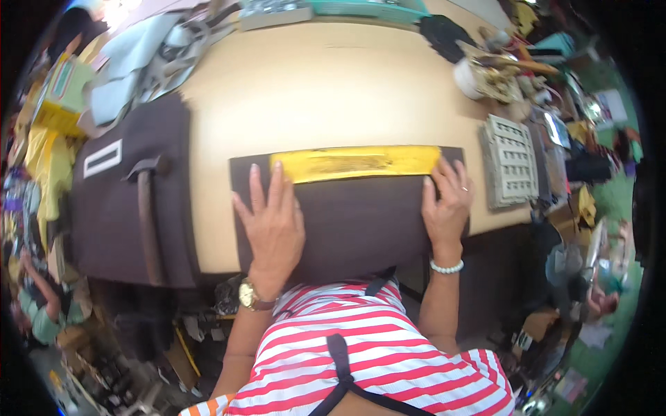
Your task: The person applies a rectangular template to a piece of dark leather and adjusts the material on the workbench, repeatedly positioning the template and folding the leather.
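Observation:
A dark brown sheet of material (361, 225) lies in front of me and hangs over the table's near edge. Along its far edge rests a flat yellow strip (357, 163) with a worn, darkened middle. My left hand (272, 218) lies flat on the sheet, fingers spread, with fingertips at the strip's left end. At the strip's other end, my right hand (447, 204) has its fingers bent and apart, thumb on the sheet and fingertips touching the strip's corner. Neither hand is wrapped round anything.
To the left, a hammer (147, 222) and a white rectangular frame (103, 159) lie on more dark sheets (104, 222). A grey slotted block (511, 163) stands at the right edge. Beyond it is a white tub (470, 78). Pale blue pieces (132, 69) lie far left; a teal tray (368, 8) sits at the back.

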`<state>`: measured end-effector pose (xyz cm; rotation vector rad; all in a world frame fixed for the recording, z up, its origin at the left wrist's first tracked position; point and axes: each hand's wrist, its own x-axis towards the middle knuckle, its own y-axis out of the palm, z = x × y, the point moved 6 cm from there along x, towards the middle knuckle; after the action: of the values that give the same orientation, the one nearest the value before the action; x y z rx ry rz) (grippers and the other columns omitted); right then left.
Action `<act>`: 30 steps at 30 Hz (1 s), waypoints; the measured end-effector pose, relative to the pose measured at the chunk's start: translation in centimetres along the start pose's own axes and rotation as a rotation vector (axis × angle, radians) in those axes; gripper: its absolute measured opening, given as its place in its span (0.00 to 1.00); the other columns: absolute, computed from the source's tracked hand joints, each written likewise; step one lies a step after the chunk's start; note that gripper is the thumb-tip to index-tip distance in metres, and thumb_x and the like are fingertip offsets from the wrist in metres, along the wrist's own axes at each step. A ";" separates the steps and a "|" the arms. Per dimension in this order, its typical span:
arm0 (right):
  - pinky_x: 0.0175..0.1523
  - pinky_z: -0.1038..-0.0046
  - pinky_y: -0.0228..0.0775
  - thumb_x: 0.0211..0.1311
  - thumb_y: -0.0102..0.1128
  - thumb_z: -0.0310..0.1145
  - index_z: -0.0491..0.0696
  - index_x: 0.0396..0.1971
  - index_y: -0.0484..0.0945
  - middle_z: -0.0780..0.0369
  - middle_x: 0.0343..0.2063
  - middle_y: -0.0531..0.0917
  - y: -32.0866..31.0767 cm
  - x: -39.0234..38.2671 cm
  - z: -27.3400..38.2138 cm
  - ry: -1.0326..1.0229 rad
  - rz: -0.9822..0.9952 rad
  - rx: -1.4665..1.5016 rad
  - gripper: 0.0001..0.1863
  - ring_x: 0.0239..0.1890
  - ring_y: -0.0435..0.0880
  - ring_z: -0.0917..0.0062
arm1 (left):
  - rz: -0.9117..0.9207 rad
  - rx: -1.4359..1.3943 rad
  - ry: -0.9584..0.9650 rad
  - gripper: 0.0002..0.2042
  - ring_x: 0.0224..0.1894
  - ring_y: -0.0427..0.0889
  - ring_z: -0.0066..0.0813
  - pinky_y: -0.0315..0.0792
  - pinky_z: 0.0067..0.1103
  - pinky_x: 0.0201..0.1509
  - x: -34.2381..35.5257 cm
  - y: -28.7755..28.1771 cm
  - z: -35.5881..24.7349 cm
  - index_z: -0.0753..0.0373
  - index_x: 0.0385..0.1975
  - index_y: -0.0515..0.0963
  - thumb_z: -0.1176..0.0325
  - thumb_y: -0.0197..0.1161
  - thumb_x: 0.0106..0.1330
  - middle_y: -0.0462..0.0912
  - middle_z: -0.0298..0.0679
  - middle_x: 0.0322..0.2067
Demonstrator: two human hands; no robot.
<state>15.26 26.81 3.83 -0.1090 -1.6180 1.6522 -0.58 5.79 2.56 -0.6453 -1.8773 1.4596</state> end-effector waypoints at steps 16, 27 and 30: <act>0.48 0.64 0.69 0.55 0.55 0.26 0.41 0.34 0.80 0.55 0.37 0.82 -7.2 1.2 -14.8 0.339 -0.397 -0.032 0.08 0.40 0.79 0.60 | 0.084 0.086 0.230 0.19 0.50 0.71 0.45 0.60 0.46 0.61 2.2 -1.1 -2.0 0.60 0.55 0.72 0.70 0.54 0.63 0.71 0.49 0.43; 0.47 0.67 0.71 0.57 0.60 0.33 0.41 0.39 0.81 0.53 0.36 0.83 -8.0 -1.5 -24.8 0.633 -0.233 0.053 0.13 0.40 0.82 0.61 | 0.116 0.083 0.199 0.20 0.52 0.71 0.48 0.62 0.45 0.59 2.3 -0.9 -1.7 0.61 0.54 0.71 0.70 0.57 0.60 0.71 0.52 0.43; 0.44 0.63 0.71 0.58 0.57 0.32 0.42 0.41 0.80 0.51 0.32 0.83 -8.3 -1.4 -24.3 0.589 -0.253 0.017 0.13 0.37 0.82 0.58 | 0.093 0.100 0.221 0.19 0.49 0.72 0.47 0.63 0.43 0.58 2.3 -1.1 -1.7 0.61 0.54 0.72 0.71 0.56 0.60 0.71 0.51 0.42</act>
<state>33.99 44.35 6.14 -0.3341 -1.1166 1.2809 -0.80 8.26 4.34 -0.8192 -1.6144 1.4653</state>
